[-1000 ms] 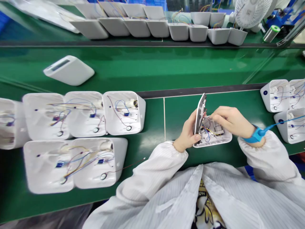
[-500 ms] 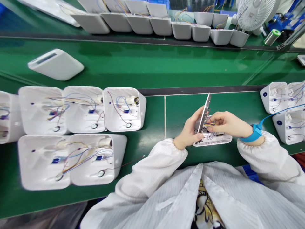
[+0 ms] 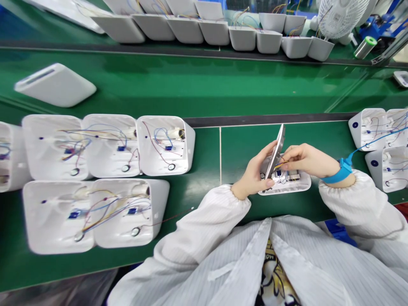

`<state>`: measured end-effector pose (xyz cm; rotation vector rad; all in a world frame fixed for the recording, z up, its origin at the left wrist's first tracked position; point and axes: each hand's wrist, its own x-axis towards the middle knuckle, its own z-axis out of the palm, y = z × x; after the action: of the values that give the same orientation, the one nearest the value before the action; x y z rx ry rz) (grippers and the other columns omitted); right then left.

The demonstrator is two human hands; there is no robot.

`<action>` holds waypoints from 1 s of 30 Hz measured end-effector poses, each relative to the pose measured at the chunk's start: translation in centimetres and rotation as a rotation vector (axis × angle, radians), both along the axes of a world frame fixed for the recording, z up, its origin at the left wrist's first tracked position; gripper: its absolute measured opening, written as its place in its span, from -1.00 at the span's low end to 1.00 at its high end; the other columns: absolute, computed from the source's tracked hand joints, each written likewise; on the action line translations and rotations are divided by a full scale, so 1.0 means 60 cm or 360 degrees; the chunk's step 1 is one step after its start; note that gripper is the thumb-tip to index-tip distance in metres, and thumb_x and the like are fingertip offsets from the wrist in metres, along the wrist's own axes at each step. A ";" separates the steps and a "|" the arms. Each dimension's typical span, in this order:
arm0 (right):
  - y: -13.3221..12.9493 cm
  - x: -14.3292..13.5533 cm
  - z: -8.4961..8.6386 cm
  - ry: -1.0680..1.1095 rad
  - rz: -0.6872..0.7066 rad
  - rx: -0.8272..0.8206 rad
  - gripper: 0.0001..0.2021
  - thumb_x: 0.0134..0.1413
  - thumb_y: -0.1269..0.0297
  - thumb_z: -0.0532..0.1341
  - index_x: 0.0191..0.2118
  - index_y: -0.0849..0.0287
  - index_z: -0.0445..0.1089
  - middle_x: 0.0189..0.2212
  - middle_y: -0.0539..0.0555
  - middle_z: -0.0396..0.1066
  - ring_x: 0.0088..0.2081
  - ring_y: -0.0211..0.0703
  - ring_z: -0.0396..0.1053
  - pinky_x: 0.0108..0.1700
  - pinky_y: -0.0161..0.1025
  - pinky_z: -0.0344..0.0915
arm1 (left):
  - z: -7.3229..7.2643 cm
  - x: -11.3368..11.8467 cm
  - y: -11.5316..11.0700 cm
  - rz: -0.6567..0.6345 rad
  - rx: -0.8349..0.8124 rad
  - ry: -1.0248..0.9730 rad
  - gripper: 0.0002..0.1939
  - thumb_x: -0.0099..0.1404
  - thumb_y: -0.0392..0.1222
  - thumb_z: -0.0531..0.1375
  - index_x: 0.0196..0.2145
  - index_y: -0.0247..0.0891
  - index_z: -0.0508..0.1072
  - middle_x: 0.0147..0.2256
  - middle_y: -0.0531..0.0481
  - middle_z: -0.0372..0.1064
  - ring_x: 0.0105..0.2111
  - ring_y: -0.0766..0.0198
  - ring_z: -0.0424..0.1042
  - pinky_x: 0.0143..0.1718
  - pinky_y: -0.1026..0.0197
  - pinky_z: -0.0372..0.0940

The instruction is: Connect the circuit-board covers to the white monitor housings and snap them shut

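Observation:
My left hand [image 3: 256, 172] grips a thin flat panel [image 3: 276, 148], tilted up on edge over the left part of a white housing [image 3: 301, 185]. Beside the panel, the fingers of my right hand [image 3: 307, 160] are pinched on thin coloured wires [image 3: 281, 164] above that housing. A small blue part and more wires lie inside the housing, which rests on the green bench. Around my right wrist is a blue strap [image 3: 342, 171] with a cord running off to the right.
Open white housings with wires stand at the left [image 3: 165, 163] and right [image 3: 376, 163]. A white shell [image 3: 57, 87] lies on the green strip [image 3: 197, 89] beyond. Behind are rows of housings [image 3: 242, 40], a white fan [image 3: 341, 17] and a solder spool [image 3: 365, 47].
My right hand has lifted slightly and drawn the wires up, uncovering more of the housing's inside. The panel has turned a little in my left hand. The white shell beyond has shifted left.

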<state>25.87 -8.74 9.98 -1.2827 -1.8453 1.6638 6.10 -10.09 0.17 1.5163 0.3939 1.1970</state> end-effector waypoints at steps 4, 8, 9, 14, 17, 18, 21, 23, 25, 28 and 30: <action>-0.006 -0.003 -0.005 0.0018 -0.0062 -0.0094 -0.77 -0.08 0.14 0.36 -0.30 0.15 0.60 -0.33 0.04 0.51 -0.32 -0.20 0.42 -0.19 -0.21 0.36 | -0.002 0.000 0.000 -0.0011 0.0027 -0.0016 -0.01 0.16 0.35 0.26 0.40 -0.10 0.07 0.34 -0.24 0.09 0.30 -0.11 0.21 0.35 -0.16 0.11; -0.021 -0.012 -0.012 -0.0254 0.0030 0.0218 -0.86 0.04 0.23 0.30 -0.38 0.20 0.54 -0.49 -0.02 0.46 -0.47 -0.30 0.31 -0.35 -0.30 0.23 | -0.004 -0.002 -0.001 -0.0008 0.0026 -0.0014 -0.05 0.18 0.33 0.25 0.40 -0.07 0.06 0.34 -0.21 0.10 0.30 -0.08 0.21 0.37 -0.14 0.08; -0.025 -0.015 -0.014 -0.0347 0.0080 0.0371 -0.87 0.08 0.28 0.29 -0.41 0.21 0.52 -0.53 -0.03 0.43 -0.50 -0.32 0.27 -0.37 -0.31 0.18 | -0.004 -0.003 -0.001 -0.0010 0.0029 -0.0007 -0.05 0.19 0.33 0.25 0.40 -0.07 0.07 0.33 -0.21 0.11 0.30 -0.08 0.21 0.37 -0.14 0.08; -0.030 -0.017 -0.030 -0.0808 0.0363 0.1076 -0.86 0.20 0.38 0.23 -0.37 0.23 0.51 -0.44 0.04 0.48 -0.42 -0.26 0.29 -0.31 -0.26 0.11 | -0.007 -0.011 -0.002 0.0023 0.0092 0.0088 -0.04 0.15 0.35 0.27 0.37 -0.10 0.12 0.28 -0.23 0.19 0.26 -0.10 0.26 0.32 -0.14 0.15; -0.026 -0.011 -0.035 -0.1072 0.0443 0.1349 -0.80 0.28 0.33 0.17 -0.33 0.22 0.51 -0.34 0.14 0.49 -0.25 -0.09 0.32 -0.27 -0.18 0.07 | -0.007 -0.014 -0.001 0.0067 0.0161 0.0183 -0.04 0.12 0.31 0.30 0.35 -0.13 0.14 0.25 -0.24 0.21 0.22 -0.10 0.29 0.28 -0.13 0.19; -0.025 -0.009 -0.036 -0.1141 0.0430 0.1408 -0.80 0.28 0.33 0.16 -0.32 0.22 0.50 -0.31 0.18 0.48 -0.19 -0.04 0.31 -0.26 -0.15 0.05 | -0.005 -0.014 -0.001 0.0089 0.0198 0.0220 -0.04 0.12 0.30 0.31 0.35 -0.14 0.14 0.24 -0.25 0.21 0.21 -0.08 0.30 0.27 -0.11 0.20; -0.023 -0.006 -0.039 -0.1290 0.0290 0.1415 -0.83 0.25 0.36 0.16 -0.31 0.24 0.48 -0.23 0.26 0.45 -0.06 0.09 0.25 -0.20 -0.08 0.05 | 0.004 -0.012 -0.005 0.0160 0.0359 0.0355 -0.04 0.11 0.24 0.33 0.34 -0.16 0.13 0.20 -0.24 0.23 0.16 -0.04 0.33 0.22 -0.07 0.24; -0.023 -0.007 -0.044 -0.1307 0.0175 0.1325 -0.83 0.26 0.33 0.15 -0.24 0.26 0.48 -0.12 0.30 0.43 0.01 0.14 0.23 -0.13 -0.04 0.08 | 0.010 -0.011 -0.011 0.0242 0.0475 0.0486 -0.02 0.08 0.20 0.36 0.34 -0.16 0.10 0.21 -0.25 0.20 0.19 -0.06 0.29 0.22 -0.10 0.22; -0.024 -0.008 -0.049 -0.1259 0.0105 0.1252 -0.81 0.30 0.31 0.13 -0.15 0.25 0.47 0.01 0.32 0.39 0.09 0.16 0.20 -0.06 -0.01 0.12 | 0.016 -0.013 -0.020 0.0345 0.0572 0.0663 0.02 0.05 0.15 0.39 0.35 -0.15 0.06 0.23 -0.28 0.15 0.23 -0.11 0.23 0.24 -0.15 0.19; -0.020 -0.007 -0.052 -0.1152 0.0061 0.1139 -0.79 0.31 0.33 0.12 -0.09 0.25 0.47 0.08 0.31 0.38 0.16 0.15 0.21 0.01 0.00 0.18 | 0.023 -0.019 -0.034 0.0426 0.0714 0.0987 0.02 0.06 0.10 0.38 0.36 -0.16 0.02 0.26 -0.31 0.07 0.25 -0.14 0.19 0.21 -0.19 0.20; -0.010 0.003 -0.046 -0.1050 0.0086 0.1001 -0.79 0.28 0.37 0.14 -0.06 0.24 0.48 0.08 0.26 0.39 0.15 0.11 0.26 0.04 -0.02 0.22 | 0.027 -0.022 -0.039 0.0420 0.0832 0.1176 0.01 0.08 0.11 0.35 0.37 -0.18 0.01 0.27 -0.34 0.03 0.25 -0.17 0.16 0.20 -0.20 0.21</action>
<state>26.02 -9.33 7.24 -1.5753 -2.4928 0.5698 4.77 -12.43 1.79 2.4212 0.8322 0.9327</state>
